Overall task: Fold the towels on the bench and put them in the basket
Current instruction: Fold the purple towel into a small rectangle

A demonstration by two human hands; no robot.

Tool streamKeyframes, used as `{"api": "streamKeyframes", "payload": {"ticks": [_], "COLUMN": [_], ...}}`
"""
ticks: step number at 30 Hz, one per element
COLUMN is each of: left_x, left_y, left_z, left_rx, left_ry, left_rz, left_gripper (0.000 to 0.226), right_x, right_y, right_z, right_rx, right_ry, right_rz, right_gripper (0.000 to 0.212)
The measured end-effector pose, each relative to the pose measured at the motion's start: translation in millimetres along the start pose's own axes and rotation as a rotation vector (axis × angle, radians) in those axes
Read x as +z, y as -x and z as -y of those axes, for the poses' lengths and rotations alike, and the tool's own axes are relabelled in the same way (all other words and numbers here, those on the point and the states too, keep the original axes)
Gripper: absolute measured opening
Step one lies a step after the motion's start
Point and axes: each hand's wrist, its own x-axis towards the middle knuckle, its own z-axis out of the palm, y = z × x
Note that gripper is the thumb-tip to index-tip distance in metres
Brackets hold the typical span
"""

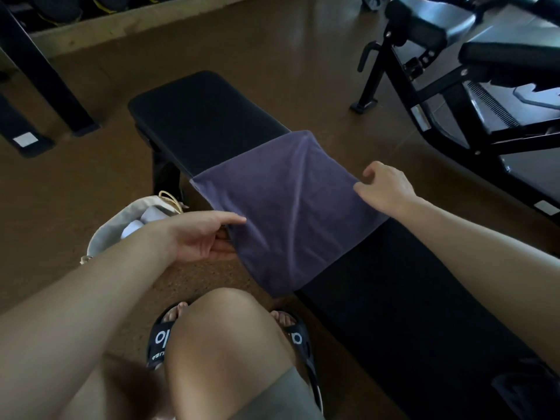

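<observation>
— Start from the near end: knee and sandals at six o'clock, so the person stands or crouches right against the long side of the bench.

— And the towel?

— Purple, lying across the bench pad at the centre, one smooth panel, its near corner hanging off the edge towards six. I'd guess it's partly folded, though I can't count the layers.

— Who has hold of it?

— The left hand, at nine o'clock of the towel, pinches the left edge: thumb on top, fingers tucked under the cloth. The right hand, at three o'clock, has its fingers curled at the right edge; it looks like a light pinch on the corner, but the fingertips hide behind the knuckles.

— So what makes the fold good?

— Keep both edges taut, lift together, and bring one side over to meet the other edge to edge. That hanging corner needs drawing up onto the pad first, or the fold will come out skewed. Then press the crease flat with an open palm.

— And the basket?

— On the floor at nine o'clock, just beyond the left forearm, pale cloth with something white already inside. An easy reach once the towel's small enough.

— Farther off?

— A machine at one o'clock, well apart.
</observation>
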Motion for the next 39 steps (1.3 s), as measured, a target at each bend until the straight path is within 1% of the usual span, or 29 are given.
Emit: {"api": "streamKeyframes", "payload": {"ticks": [2, 5, 9, 11, 14, 16, 18, 20, 21, 23, 24, 26, 28, 30, 32, 33, 34, 35, 36, 38, 39], "left_x": [7, 14, 26, 34, 50, 61, 72, 81, 83, 84, 84, 81, 77, 71, 62, 58, 58, 59, 62, 72, 77], "left_y": [4, 7, 17, 23, 30, 32, 34, 34, 33, 33, 34, 36, 42, 49, 56, 58, 60, 60, 58, 49, 43], "left_z": [-3, -3, -1, -1, -4, -2, 3, 11, 16, 22, 22, 16, 0, -23, -44, -50, -51, -45, -33, 1, 17], "left_rx": [0.006, 0.028, 0.018, 0.014, -0.014, -0.037, -0.072, -0.116, -0.126, -0.101, -0.069, 0.004, 0.051, 0.144, 0.276, 0.319, 0.327, 0.298, 0.234, 0.072, 0.009], "left_ry": [0.048, 0.140, 0.152, 0.104, -0.014, -0.094, -0.198, -0.297, -0.309, -0.257, -0.201, -0.034, 0.190, 0.387, 0.535, 0.560, 0.549, 0.505, 0.437, 0.304, 0.264], "left_rz": [-0.013, -0.058, 0.002, 0.022, 0.030, -0.013, -0.053, -0.074, -0.078, -0.068, -0.067, -0.122, -0.185, -0.194, -0.195, -0.210, -0.230, -0.248, -0.259, -0.273, -0.284], "left_gripper": [0.032, 0.032, 0.036, 0.036, 0.042, 0.036, 0.029, 0.026, 0.026, 0.025, 0.022, 0.018, 0.014, 0.010, 0.009, 0.010, 0.010, 0.009, 0.007, 0.004, 0.006], "right_x": [-7, -16, -23, -24, -26, -26, -26, -26, -28, -33, -36, -45, -55, -67, -78, -82, -83, -80, -74, -53, -40], "right_y": [5, 10, 15, 17, 20, 21, 22, 23, 23, 25, 25, 26, 24, 21, 16, 14, 12, 12, 12, 13, 14], "right_z": [-7, -13, -16, -19, -24, -28, -31, -32, -33, -30, -27, -19, -8, 6, 20, 23, 24, 22, 17, -1, -10], "right_rx": [0.029, 0.047, 0.091, 0.111, 0.154, 0.187, 0.213, 0.232, 0.243, 0.262, 0.267, 0.267, 0.253, 0.206, 0.146, 0.127, 0.123, 0.138, 0.169, 0.241, 0.275], "right_ry": [-0.002, 0.051, 0.091, 0.077, 0.022, -0.028, -0.093, -0.179, -0.227, -0.310, -0.350, -0.471, -0.653, -0.858, -1.045, -1.098, -1.094, -1.031, -0.929, -0.724, -0.654], "right_rz": [0.056, 0.117, 0.201, 0.241, 0.273, 0.295, 0.297, 0.290, 0.281, 0.256, 0.248, 0.253, 0.260, 0.244, 0.190, 0.155, 0.123, 0.101, 0.095, 0.132, 0.160], "right_gripper": [0.047, 0.042, 0.020, 0.014, 0.015, 0.019, 0.018, 0.016, 0.016, 0.017, 0.018, 0.023, 0.030, 0.029, 0.026, 0.027, 0.028, 0.028, 0.027, 0.024, 0.023]}}
